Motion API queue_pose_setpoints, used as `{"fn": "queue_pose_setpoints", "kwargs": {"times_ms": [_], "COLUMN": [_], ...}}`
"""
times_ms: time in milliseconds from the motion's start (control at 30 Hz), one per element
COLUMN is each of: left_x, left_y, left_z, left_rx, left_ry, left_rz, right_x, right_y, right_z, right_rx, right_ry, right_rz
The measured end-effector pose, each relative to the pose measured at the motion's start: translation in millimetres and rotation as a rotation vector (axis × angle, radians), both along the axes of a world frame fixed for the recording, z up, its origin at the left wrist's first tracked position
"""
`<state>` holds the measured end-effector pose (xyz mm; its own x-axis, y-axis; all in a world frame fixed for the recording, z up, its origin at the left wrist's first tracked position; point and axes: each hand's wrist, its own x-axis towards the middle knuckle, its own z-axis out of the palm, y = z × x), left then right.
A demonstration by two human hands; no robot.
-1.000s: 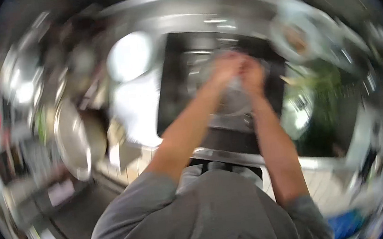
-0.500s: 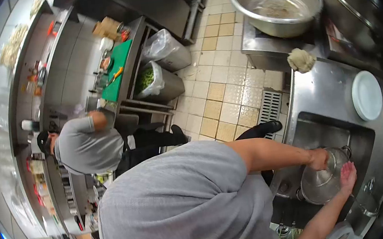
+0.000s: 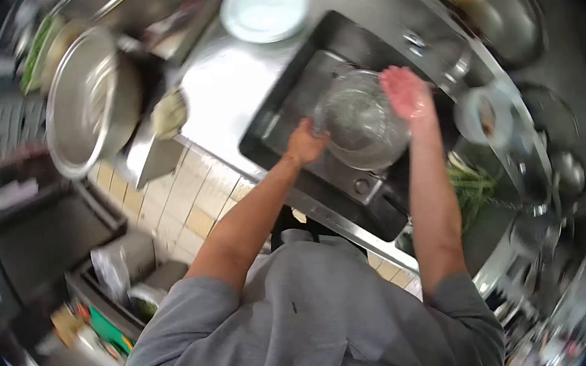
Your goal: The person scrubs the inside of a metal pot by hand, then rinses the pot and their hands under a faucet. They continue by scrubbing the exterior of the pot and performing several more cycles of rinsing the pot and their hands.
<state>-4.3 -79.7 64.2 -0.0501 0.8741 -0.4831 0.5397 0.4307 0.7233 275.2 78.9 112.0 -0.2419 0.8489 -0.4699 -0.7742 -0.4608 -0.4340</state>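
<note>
Steel: sink (image 3: 279, 123) is a dark basin set in a shiny counter (image 3: 224, 89), view blurred and tilted.
Bowl: round metal bowl (image 3: 362, 121) sits over the basin, tipped, inside facing the camera, held between the 2 hands.
Left hand: left hand (image 3: 305, 144) closed on the bowl's left rim, fingers curled around the edge.
Right hand: right hand (image 3: 407, 92) open and flat, palm pressed to the bowl's upper right rim, fingers spread.
Arms: both bare forearms reach out from grey sleeves over the sink front.
Plate: 1 white plate (image 3: 264, 9) on the counter beyond the sink, well apart from the bowl.
Big bowl: large steel basin (image 3: 84, 98) left of the counter, empty side toward camera.
Rag: pale lump (image 3: 169, 114) at the counter's left edge, between big basin and sink.
Greens: green stalks (image 3: 473, 188) right of the right forearm.
Floor: tan tiles (image 3: 183, 203) below the counter.
</note>
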Motion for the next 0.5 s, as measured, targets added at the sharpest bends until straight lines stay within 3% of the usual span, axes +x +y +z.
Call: {"fn": "queue_pose_setpoints", "kwargs": {"times_ms": [33,100,167,200,233,267,333,367,433,500], "left_x": [12.9,41.2,55.1,49.8,45.8,45.1,44.9,45.3,54.3,79.0], "left_y": [2.9,13.1,32.5,46.6,60.1,69.2,83.7,93.0,121.8,159.6], "left_z": [-22.3,-22.5,-26.6,-30.7,-35.7,-45.7,-50.2,-45.2,-22.4,-2.8], "left_rx": [0.03,0.022,0.021,0.005,-0.007,-0.02,-0.02,-0.013,0.013,0.22], "left_ry": [-0.069,-0.024,0.051,0.164,0.28,0.324,0.381,0.43,0.506,0.635], "left_rz": [0.026,-0.007,-0.029,-0.075,-0.123,-0.153,-0.227,-0.293,-0.396,-0.43], "right_x": [-4.0,-10.8,-0.7,15.0,13.0,1.3,-3.0,3.5,0.1,2.6], "right_y": [-18.4,-60.4,-93.6,-115.4,-142.3,-165.3,-191.8,-196.5,-193.0,-197.2], "right_z": [18.7,35.6,28.9,-36.3,-32.2,-46.0,-77.9,-91.2,-88.4,-93.8], "right_rx": [0.0,-0.005,-0.039,0.068,-0.013,-0.146,-0.388,-0.454,-0.458,-0.467], "right_ry": [0.016,0.031,-0.546,-1.293,-2.013,-2.12,-1.889,-1.562,-1.46,-1.372], "right_rz": [-0.037,-0.1,-0.325,-0.36,-0.152,-0.072,0.125,0.212,0.135,0.072]}}
